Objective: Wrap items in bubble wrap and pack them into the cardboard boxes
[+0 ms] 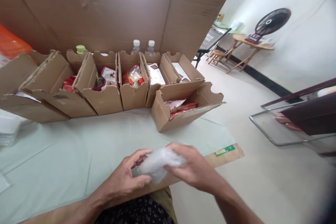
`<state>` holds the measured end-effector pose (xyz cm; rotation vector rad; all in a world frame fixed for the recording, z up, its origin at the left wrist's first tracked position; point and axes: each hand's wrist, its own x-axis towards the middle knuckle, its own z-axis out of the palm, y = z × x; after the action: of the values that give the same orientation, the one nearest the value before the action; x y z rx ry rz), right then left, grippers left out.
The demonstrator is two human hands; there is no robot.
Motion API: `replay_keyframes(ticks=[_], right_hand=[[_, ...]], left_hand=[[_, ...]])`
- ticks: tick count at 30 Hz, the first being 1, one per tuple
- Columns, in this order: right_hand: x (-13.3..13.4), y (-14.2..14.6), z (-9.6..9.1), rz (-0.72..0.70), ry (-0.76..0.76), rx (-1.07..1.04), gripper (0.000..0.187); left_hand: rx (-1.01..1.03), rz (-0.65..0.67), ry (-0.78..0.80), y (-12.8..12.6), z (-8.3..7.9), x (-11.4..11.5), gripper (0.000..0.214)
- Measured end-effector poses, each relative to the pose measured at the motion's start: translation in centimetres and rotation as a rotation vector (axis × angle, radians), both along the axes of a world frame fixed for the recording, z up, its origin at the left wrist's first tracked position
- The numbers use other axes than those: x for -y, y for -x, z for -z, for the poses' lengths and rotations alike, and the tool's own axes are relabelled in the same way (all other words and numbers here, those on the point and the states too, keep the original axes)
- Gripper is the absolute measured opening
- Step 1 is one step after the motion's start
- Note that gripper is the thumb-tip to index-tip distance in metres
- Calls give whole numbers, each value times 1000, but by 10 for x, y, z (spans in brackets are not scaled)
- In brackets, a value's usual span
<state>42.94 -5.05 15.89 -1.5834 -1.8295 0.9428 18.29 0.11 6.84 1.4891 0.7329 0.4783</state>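
My left hand and my right hand meet over the near edge of the table and both grip a crumpled clear plastic bag. The bag is blurred by motion, and I cannot make out anything inside it. Beyond the hands a row of open cardboard boxes stands on the pale green table cover. The boxes hold snack packets. One more box sits apart at the right, nearest my right hand, with red and white packets in it.
A tall cardboard sheet stands behind the boxes, with two water bottles at its foot. An orange bag lies at far left. On the floor to the right are a metal frame, small wooden tables and a fan.
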Motion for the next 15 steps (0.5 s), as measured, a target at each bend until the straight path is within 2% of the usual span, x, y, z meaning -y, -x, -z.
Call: replay_keyframes(ticks=[1, 3, 5, 6, 8, 12, 15], right_hand=[[-2, -14, -17, 84, -107, 20, 12], [-10, -46, -52, 402, -362, 148, 22], [-28, -77, -80, 709, -525, 404, 30], [-41, -90, -88, 771, -548, 534, 32], [-71, -111, -94, 719, -463, 723, 29], [-128, -128, -78, 431, -107, 909, 9], [-152, -130, -67, 276, 38, 1033, 20]], left_hand=[[55, -10, 9, 1, 3, -6, 68], [106, -75, 15, 2, 12, -19, 77], [62, -160, -8, 4, 25, -28, 65], [22, -196, -31, 5, 31, -32, 58], [-39, -235, -100, 4, 41, -35, 47], [-68, -227, -286, 1, 45, -35, 28], [-56, -231, -403, -2, 42, -36, 23]])
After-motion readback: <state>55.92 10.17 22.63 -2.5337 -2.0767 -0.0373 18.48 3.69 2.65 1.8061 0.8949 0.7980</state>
